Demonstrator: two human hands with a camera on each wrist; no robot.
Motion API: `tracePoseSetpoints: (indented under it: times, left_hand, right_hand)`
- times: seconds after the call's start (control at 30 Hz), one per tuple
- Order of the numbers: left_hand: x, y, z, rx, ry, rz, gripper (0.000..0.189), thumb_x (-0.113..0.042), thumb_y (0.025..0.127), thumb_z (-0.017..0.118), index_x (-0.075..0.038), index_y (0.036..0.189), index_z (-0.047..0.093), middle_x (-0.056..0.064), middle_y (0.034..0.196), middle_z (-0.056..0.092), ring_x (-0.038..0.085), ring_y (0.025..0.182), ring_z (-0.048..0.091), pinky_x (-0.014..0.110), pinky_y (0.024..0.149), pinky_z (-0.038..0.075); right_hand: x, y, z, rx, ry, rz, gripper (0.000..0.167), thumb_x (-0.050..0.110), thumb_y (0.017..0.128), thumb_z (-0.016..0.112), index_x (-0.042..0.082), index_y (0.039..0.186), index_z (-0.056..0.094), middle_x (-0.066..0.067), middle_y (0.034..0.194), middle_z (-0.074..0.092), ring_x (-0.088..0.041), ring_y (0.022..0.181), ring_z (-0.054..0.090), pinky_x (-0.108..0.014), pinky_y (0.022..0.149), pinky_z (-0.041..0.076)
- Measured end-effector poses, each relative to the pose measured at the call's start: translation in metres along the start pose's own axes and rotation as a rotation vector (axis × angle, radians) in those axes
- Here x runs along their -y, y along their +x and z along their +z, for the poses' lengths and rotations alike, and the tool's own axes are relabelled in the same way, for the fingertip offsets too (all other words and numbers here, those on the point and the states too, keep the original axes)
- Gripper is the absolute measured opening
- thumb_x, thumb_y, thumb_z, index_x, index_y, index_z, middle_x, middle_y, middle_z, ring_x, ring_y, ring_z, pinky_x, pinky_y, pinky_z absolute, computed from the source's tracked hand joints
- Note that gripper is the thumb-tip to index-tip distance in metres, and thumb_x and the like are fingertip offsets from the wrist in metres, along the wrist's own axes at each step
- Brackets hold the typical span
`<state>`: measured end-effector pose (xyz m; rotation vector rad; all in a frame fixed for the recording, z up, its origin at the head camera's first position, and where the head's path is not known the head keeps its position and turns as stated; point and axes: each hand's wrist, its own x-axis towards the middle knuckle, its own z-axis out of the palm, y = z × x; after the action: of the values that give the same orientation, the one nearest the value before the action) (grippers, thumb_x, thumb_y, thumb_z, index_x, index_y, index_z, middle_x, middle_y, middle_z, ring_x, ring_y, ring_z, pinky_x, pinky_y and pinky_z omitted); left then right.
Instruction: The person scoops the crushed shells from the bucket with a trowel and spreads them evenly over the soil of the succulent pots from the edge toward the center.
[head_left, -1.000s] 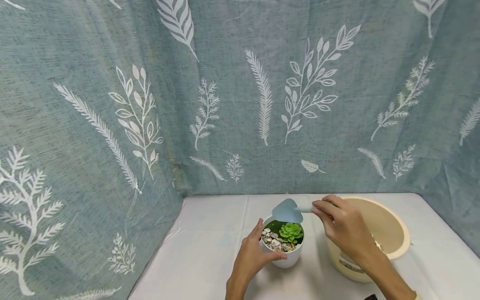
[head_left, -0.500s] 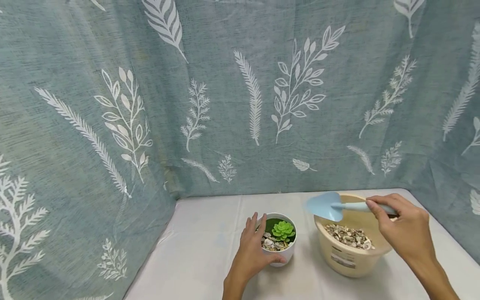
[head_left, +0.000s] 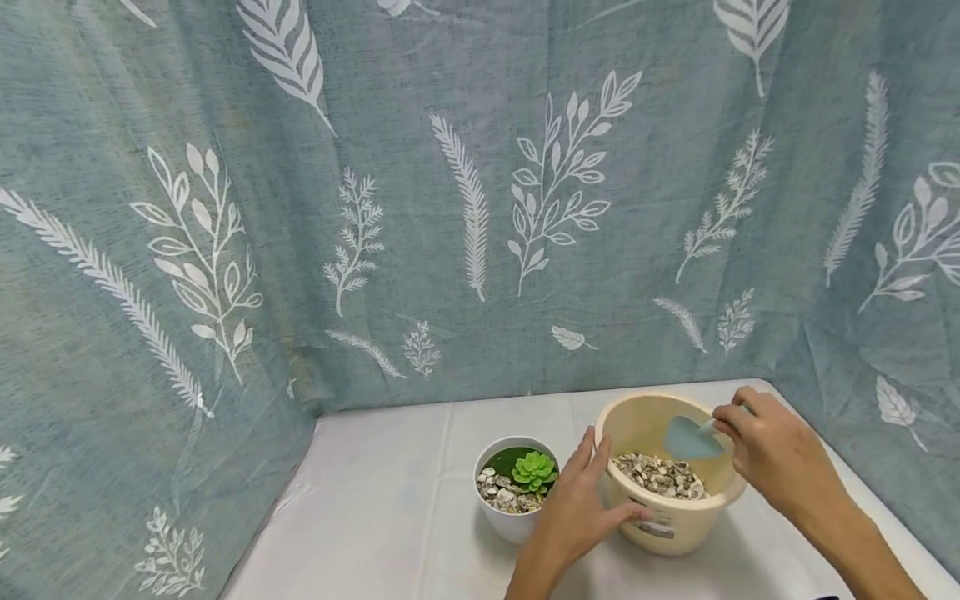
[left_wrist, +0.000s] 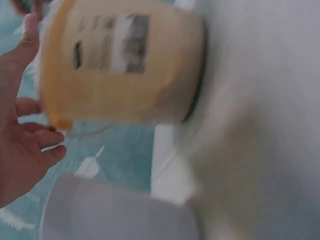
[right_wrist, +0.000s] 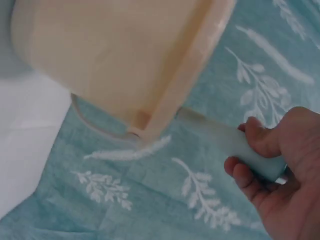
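Observation:
My right hand (head_left: pixel 783 454) grips the pale handle of a light blue hand trowel (head_left: pixel 688 438), its blade inside a cream bucket (head_left: pixel 667 527) above a layer of shell-like pebbles (head_left: pixel 660 475). The right wrist view shows the trowel handle (right_wrist: pixel 220 137) between thumb and fingers, with its blade hidden behind the bucket wall. At the bucket's left side, my left hand (head_left: pixel 573 512) has its fingers spread along the rim and its thumb over the front label. Left of that hand stands a white pot (head_left: pixel 501 523) with a green succulent (head_left: pixel 534 472) and pebbles, partly hidden by the hand.
Both containers stand on a white-covered table (head_left: pixel 375 500). Behind it and along its sides hangs a teal curtain (head_left: pixel 420 275) with white leaf prints. A thin bucket handle (right_wrist: pixel 97 129) hangs at the bucket's side in the right wrist view.
My left hand has left the white pot and moved right to the bucket. My right hand has carried the trowel from above the pot into the bucket. The head view has shifted right.

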<state>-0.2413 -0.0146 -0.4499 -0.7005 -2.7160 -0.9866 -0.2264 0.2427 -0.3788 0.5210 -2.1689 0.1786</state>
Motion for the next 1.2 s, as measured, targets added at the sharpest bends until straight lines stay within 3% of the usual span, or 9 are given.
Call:
tracePoseSetpoints:
  times: [0.1, 0.27, 0.43, 0.53, 0.63, 0.77, 0.9, 1.07, 1.2]
  left_hand:
    - [-0.003, 0.0, 0.007, -0.012, -0.001, -0.053, 0.102, -0.07, 0.083, 0.074, -0.013, 0.161, 0.042, 0.014, 0.171, 0.033, 0.035, 0.151, 0.047, 0.047, 0.115, 0.052]
    - [-0.006, 0.001, 0.007, -0.065, 0.023, -0.047, 0.097, -0.07, 0.084, 0.072, -0.01, 0.157, 0.049, 0.016, 0.168, 0.039, 0.035, 0.149, 0.049, 0.047, 0.114, 0.053]
    - [-0.008, 0.002, 0.008, -0.071, 0.009, -0.026, 0.096, -0.069, 0.085, 0.073, -0.011, 0.157, 0.049, 0.015, 0.168, 0.039, 0.036, 0.148, 0.051, 0.044, 0.114, 0.054]
    - [-0.008, 0.001, 0.011, -0.079, 0.003, -0.017, 0.096, -0.068, 0.085, 0.072, -0.01, 0.157, 0.049, 0.015, 0.168, 0.038, 0.035, 0.147, 0.052, 0.042, 0.114, 0.054]
    - [-0.006, 0.002, 0.013, -0.086, -0.003, -0.003, 0.095, -0.068, 0.085, 0.072, -0.009, 0.156, 0.049, 0.016, 0.168, 0.039, 0.035, 0.147, 0.052, 0.041, 0.113, 0.055]
    - [-0.003, 0.002, 0.014, -0.101, 0.004, -0.01, 0.095, -0.069, 0.085, 0.072, -0.009, 0.156, 0.05, 0.016, 0.168, 0.039, 0.035, 0.144, 0.055, 0.041, 0.109, 0.057]
    - [-0.001, 0.002, 0.012, -0.1, -0.004, -0.015, 0.094, -0.068, 0.086, 0.071, -0.01, 0.157, 0.049, 0.015, 0.169, 0.036, 0.036, 0.144, 0.055, 0.042, 0.109, 0.058]
    - [-0.001, 0.004, 0.013, -0.082, -0.022, 0.009, 0.093, -0.067, 0.087, 0.07, -0.009, 0.157, 0.049, 0.016, 0.17, 0.036, 0.036, 0.145, 0.054, 0.041, 0.11, 0.056]
    - [-0.002, 0.004, 0.016, -0.068, -0.05, 0.012, 0.093, -0.067, 0.088, 0.07, -0.01, 0.158, 0.047, 0.017, 0.17, 0.034, 0.036, 0.146, 0.052, 0.041, 0.112, 0.055]
  right_hand:
    - [0.003, 0.002, 0.014, 0.051, -0.052, -0.114, 0.023, -0.006, 0.066, 0.088, 0.005, 0.081, 0.073, -0.003, 0.079, 0.056, -0.018, 0.067, 0.05, -0.033, 0.052, 0.048]
    - [0.005, 0.005, 0.03, 0.151, -0.162, -0.29, 0.035, -0.017, 0.056, 0.087, 0.0, 0.081, 0.07, -0.009, 0.087, 0.06, -0.021, 0.072, 0.046, -0.032, 0.055, 0.047]
    - [0.009, 0.002, 0.042, 0.233, -0.225, -0.344, 0.028, -0.006, 0.063, 0.093, 0.004, 0.071, 0.068, -0.006, 0.081, 0.054, -0.019, 0.068, 0.046, -0.034, 0.058, 0.05]
    - [0.007, -0.002, 0.045, 0.319, -0.175, -0.256, 0.033, -0.007, 0.062, 0.091, 0.007, 0.067, 0.062, -0.003, 0.075, 0.049, -0.018, 0.063, 0.047, -0.036, 0.055, 0.051]
    - [-0.002, -0.002, 0.044, 0.411, -0.063, -0.072, 0.032, -0.011, 0.062, 0.083, 0.009, 0.067, 0.059, -0.003, 0.072, 0.051, -0.018, 0.059, 0.05, -0.035, 0.051, 0.048]
    - [-0.009, 0.007, 0.047, 0.518, 0.101, 0.18, 0.028, -0.005, 0.081, 0.071, 0.012, 0.063, 0.058, 0.002, 0.061, 0.05, -0.012, 0.054, 0.045, -0.028, 0.048, 0.038]
    - [-0.008, 0.014, 0.055, 0.544, 0.205, 0.336, 0.035, 0.0, 0.089, 0.063, 0.013, 0.058, 0.058, 0.006, 0.055, 0.042, -0.01, 0.052, 0.037, -0.025, 0.05, 0.032]
    - [-0.006, 0.012, 0.06, 0.548, 0.307, 0.5, 0.02, 0.004, 0.091, 0.063, 0.0, 0.077, 0.077, 0.0, 0.059, 0.06, -0.012, 0.052, 0.042, -0.026, 0.05, 0.034]
    - [-0.009, 0.011, 0.051, 0.592, 0.355, 0.611, 0.025, 0.009, 0.095, 0.06, -0.007, 0.097, 0.079, -0.006, 0.069, 0.071, -0.013, 0.054, 0.058, -0.028, 0.049, 0.042]
